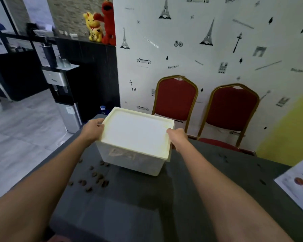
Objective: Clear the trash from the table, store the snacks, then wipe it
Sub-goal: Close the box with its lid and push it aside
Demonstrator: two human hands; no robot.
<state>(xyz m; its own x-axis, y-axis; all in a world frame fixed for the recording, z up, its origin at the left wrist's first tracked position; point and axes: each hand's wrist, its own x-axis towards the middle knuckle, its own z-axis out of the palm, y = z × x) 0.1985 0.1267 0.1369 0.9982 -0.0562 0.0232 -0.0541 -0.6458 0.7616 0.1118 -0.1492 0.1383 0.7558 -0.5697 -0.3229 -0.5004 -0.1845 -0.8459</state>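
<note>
I hold the white storage box point(132, 151) by its lid point(136, 132), one hand on each short side. My left hand point(93, 129) curls its fingers over the lid's left rim, thumb on top near the far corner. My right hand point(177, 137) grips the right rim, thumb lying on the lid's upper surface, the other fingers wrapped out of sight below the edge. The lid sits flat and closed on the box. Through the translucent front wall I can make out something brownish inside, too blurred to name.

The box stands on the grey table point(122, 206), towards its far edge and nearer the left side than the right. Small brown scraps point(96, 179) lie scattered on the tabletop just beside the box's near left corner and further towards me; a few darker bits point(224, 158) lie to the right, well apart from the box. A printed sheet point(297, 186) overlaps the table's right edge.

Beyond the far edge two red chairs point(177, 100) stand against the patterned wall, close behind the box. To the left the table edge drops to grey floor point(21, 137), with a water dispenser point(63, 95) near the far left corner.
</note>
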